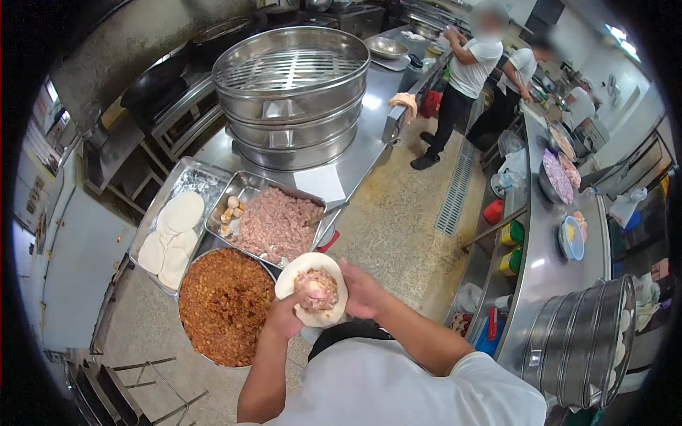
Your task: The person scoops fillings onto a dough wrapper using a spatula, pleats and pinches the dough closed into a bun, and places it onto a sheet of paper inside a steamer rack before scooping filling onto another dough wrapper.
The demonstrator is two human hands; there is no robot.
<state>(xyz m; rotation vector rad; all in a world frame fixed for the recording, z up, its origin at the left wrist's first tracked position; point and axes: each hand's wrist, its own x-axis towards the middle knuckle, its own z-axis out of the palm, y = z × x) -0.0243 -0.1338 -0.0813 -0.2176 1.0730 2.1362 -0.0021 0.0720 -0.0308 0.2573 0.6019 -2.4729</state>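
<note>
A round dough wrapper [331, 317] lies spread between my hands, with a mound of pink minced meat filling [315, 290] in its middle. My left hand [285, 318] grips the wrapper's lower left edge, its thumb against the filling. My right hand [361, 291] holds the right edge, with its fingers partly hidden behind the dough. Just beyond is a metal tray of pink minced meat [277, 221], with several egg pieces [231, 213] in its left corner. To the left stands a large bowl of reddish-brown chopped filling [220, 305]. Flat dough rounds [170, 248] overlap on a floured tray [206, 174].
Stacked steel steamers [291, 117] stand on the metal counter [369, 135] ahead. More steamers [575, 348] are at the lower right, near a side counter [547, 263] with bowls. Two people [472, 71] stand along the aisle at the back. A metal rack [153, 380] is at lower left.
</note>
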